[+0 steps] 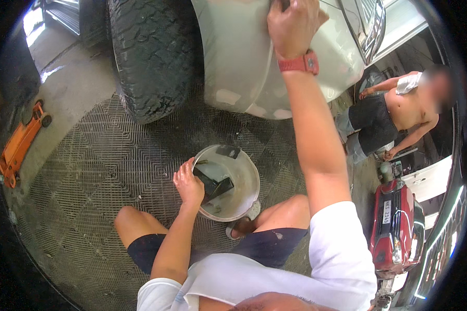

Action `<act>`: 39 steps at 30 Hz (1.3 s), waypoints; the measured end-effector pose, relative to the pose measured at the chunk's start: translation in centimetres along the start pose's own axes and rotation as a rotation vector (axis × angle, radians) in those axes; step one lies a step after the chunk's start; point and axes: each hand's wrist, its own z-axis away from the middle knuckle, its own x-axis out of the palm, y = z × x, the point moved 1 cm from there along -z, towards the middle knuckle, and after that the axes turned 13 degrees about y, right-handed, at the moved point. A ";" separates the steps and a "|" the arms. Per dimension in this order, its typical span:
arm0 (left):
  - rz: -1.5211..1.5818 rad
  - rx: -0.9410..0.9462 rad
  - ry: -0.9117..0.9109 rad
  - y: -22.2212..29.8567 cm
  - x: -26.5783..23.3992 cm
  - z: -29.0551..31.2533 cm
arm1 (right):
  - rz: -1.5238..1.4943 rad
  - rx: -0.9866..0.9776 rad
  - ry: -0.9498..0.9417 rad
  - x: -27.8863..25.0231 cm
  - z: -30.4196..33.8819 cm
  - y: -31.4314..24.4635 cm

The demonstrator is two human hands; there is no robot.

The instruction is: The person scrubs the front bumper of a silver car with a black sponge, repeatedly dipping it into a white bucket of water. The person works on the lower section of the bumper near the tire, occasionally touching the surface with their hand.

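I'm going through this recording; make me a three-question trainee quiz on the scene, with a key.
1. The left hand is at: a) the tire; b) the rim of the bucket; c) the orange jack.
2. True or false: the right hand is inside the bucket.
3. What colour is the watch on the right wrist?

Key: 1 b; 2 false, it is up at the pale vehicle panel; 3 red.

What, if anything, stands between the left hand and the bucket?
Nothing visible does: the left hand is right at the near-left rim of the bucket. The dark objects lie inside, beyond that rim.
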 end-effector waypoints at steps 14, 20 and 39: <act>0.007 0.005 0.014 -0.5 0.2 -0.8 | 0.167 0.076 0.017 -2.5 5.9 -1.2; -0.003 0.012 0.013 -0.8 0.1 0.7 | 0.131 0.144 0.032 -3.3 7.1 -1.7; 0.013 -0.007 0.004 -0.1 0.5 -0.3 | 0.137 0.262 0.071 -4.1 8.5 -2.2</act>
